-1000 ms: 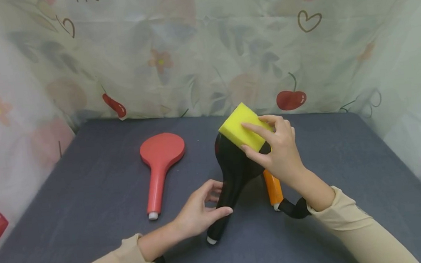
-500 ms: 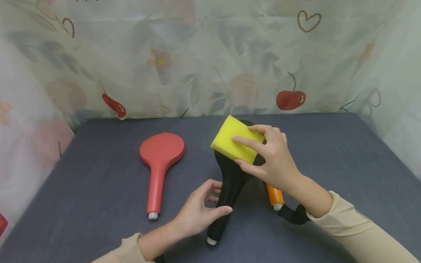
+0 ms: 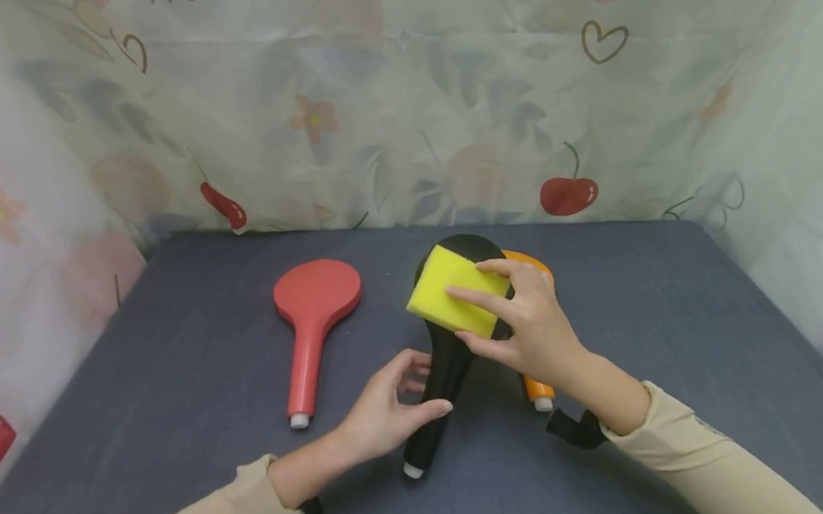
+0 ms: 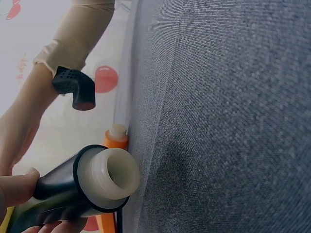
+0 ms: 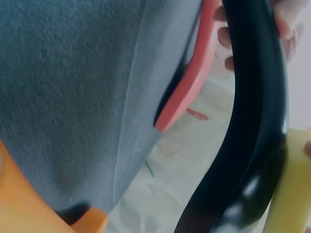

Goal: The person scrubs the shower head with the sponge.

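Observation:
My left hand (image 3: pixel 388 412) holds a black handheld shower head (image 3: pixel 448 372) by its handle, thumb in front and fingers behind. The shower head is tilted, its round head toward the back. Its hollow white threaded end (image 4: pixel 116 174) faces the left wrist camera. My right hand (image 3: pixel 538 323) grips a yellow sponge (image 3: pixel 451 286) between thumb and fingers. The sponge lies against the shower head's smooth back, covering part of it in the head view; the right wrist view shows the sponge (image 5: pixel 294 191) touching the glossy black surface (image 5: pixel 257 97).
A red shower head (image 3: pixel 318 294) lies on the dark grey table (image 3: pixel 192 350) to the left. An orange shower head (image 3: pixel 538 387) lies behind my right hand, partly hidden. A patterned curtain (image 3: pixel 399 111) surrounds the back and sides.
My right hand has slid the sponge down and left along the black shower head, from its top edge toward the neck. More of the orange one shows. The left hand has hardly moved.

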Tool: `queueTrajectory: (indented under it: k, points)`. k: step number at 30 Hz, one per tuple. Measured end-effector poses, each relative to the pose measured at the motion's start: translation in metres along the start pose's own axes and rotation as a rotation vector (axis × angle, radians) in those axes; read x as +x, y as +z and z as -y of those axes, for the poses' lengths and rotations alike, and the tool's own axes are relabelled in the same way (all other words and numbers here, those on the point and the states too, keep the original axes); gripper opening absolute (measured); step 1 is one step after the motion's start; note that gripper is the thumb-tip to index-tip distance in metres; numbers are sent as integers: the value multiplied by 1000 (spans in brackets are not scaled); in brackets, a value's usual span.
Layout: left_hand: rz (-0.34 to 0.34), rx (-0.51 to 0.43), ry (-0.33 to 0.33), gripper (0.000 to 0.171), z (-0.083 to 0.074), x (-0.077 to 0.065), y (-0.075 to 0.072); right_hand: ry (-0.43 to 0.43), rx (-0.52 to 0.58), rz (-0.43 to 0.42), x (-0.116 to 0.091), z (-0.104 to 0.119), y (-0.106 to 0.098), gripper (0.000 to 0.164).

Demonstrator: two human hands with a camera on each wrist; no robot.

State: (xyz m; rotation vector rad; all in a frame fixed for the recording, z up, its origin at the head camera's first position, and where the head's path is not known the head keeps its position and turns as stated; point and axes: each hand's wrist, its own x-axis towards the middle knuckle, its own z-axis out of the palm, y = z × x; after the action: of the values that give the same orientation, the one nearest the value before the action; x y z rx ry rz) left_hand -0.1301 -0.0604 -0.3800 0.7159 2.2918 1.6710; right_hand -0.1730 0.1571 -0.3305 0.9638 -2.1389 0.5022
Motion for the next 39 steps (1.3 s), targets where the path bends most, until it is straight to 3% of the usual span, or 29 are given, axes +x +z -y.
queueTrajectory:
  k: [5,10,12,19,25,28,32,39]
  points:
    - [-4,-5,-6,44,1,0,-1,75,20,-10,0,-1,-1,49]
    - [-17,8,-9,44,1,1,-1,-27,40,11,-5,3,3,34]
    - [-21,14,-11,44,2,1,-1,-63,37,18,-6,3,4,36]
    - [-18,-10,-14,44,3,1,-1,15,48,6,-8,-3,3,37]
    - [-45,-3,-1,45,4,2,-2,-70,75,30,-14,4,6,37]
    - [-47,-35,-17,46,4,1,-2,-68,83,42,-17,4,6,38]
    - [-35,-125,-46,44,5,1,-3,46,100,38,-20,-6,2,37]
    - [-24,-272,-88,46,2,0,-6,415,157,4,-23,-25,-3,48]
